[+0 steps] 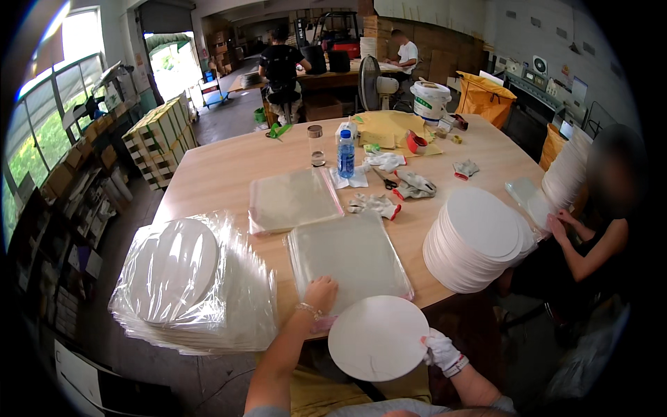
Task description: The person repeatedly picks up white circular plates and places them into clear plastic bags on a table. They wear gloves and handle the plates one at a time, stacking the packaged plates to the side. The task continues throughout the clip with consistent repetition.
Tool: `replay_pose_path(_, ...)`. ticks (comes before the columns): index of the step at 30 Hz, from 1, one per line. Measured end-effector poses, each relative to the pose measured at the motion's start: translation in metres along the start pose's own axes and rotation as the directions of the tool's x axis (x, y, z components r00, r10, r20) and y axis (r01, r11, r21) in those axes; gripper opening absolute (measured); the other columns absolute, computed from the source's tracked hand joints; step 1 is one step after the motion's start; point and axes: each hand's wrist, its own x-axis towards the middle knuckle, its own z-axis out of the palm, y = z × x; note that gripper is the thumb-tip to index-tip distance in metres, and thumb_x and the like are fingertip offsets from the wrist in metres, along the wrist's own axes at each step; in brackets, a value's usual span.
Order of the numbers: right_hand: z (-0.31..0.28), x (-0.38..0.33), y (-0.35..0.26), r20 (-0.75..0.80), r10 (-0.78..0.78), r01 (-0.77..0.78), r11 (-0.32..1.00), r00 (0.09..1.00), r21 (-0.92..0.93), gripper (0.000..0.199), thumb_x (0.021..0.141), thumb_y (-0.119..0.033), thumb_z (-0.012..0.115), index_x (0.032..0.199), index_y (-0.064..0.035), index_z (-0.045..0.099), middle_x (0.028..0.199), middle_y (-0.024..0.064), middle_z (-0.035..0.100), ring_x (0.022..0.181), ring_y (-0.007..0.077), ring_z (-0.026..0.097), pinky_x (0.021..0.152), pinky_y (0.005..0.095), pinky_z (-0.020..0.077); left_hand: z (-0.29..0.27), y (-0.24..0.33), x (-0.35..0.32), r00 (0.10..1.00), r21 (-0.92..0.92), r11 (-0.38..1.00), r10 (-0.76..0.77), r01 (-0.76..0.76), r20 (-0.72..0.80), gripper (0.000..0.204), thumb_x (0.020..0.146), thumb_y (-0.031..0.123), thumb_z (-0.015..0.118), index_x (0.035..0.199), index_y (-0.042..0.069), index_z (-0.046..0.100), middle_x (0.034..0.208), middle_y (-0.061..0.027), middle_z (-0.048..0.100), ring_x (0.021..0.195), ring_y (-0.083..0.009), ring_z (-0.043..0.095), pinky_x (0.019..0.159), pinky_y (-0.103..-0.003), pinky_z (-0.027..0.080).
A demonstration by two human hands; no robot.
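Note:
My bare left hand (321, 295), with a bracelet at the wrist, is on the near part of a stack of clear plastic bags (354, 254). Its fingers are curled against the top bag. In a white knit glove, my right hand (442, 352) grips the right rim of a round white disc (379, 338). The disc is held tilted at the table's near edge, just in front of the bags. To its right stands a tall stack of the same white discs (479, 226). On the left, bagged white discs (174, 267) lie piled in shiny plastic.
Behind the bags lie another bag stack (292, 198), work gloves (415, 185), black scissors (386, 180), a blue-capped bottle (346, 154) and a glass jar (316, 144). Red tape (416, 142) sits by yellow sheets. A co-worker (583, 236) handles discs at the right.

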Motion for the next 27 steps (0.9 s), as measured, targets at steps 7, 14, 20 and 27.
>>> replay_pose_path(7,0.042,0.047,0.018,-0.274,-0.041,0.126,0.945,0.961,0.301,0.015,0.088,-0.015,0.043,0.101,-0.0132,0.049,0.072,0.0020,0.051,0.052,0.0132,0.045,0.043,0.0258,0.0362,-0.020,0.002,-0.034,0.696,-0.467,0.720,-0.668,0.513,-0.263,0.031,0.083,0.028,0.054,0.099,0.002,0.059,0.108,-0.0160,0.057,0.088,-0.0266,0.060,0.068,-0.039,0.050)
replay_pose_path(14,0.083,0.061,0.008,-0.328,-0.036,0.192,0.868,0.944,0.457,0.012,0.091,-0.016,0.044,0.102,-0.0168,0.047,0.078,0.0010,0.051,0.056,0.0137,0.046,0.047,0.0261,0.0384,0.000,0.017,-0.038,0.815,-0.983,-0.133,-0.552,0.126,0.179,0.030,0.087,0.022,0.054,0.102,-0.004,0.052,0.098,-0.0105,0.060,0.080,-0.0171,0.061,0.058,-0.030,0.052)
replay_pose_path(20,0.093,0.070,-0.004,-0.307,-0.018,0.193,0.813,0.952,0.550,0.013,0.091,-0.016,0.046,0.103,-0.0172,0.046,0.082,0.0007,0.053,0.060,0.0150,0.052,0.049,0.0265,0.0409,0.020,0.101,-0.026,0.620,-0.678,0.733,-0.554,0.047,-0.556,0.031,0.077,0.017,0.063,0.102,-0.001,0.057,0.090,-0.0091,0.061,0.083,-0.0224,0.058,0.069,-0.032,0.048)
replay_pose_path(27,0.094,0.063,0.004,-0.352,0.036,0.141,0.874,0.935,0.464,0.013,0.091,-0.016,0.046,0.103,-0.0196,0.047,0.085,0.0016,0.055,0.062,0.0164,0.055,0.052,0.0313,0.0461,0.094,0.146,-0.029,0.798,-0.989,0.145,-0.598,0.025,-0.068,0.018,0.085,0.010,0.056,0.100,-0.001,0.056,0.094,-0.0090,0.061,0.086,-0.0179,0.058,0.072,-0.031,0.048)
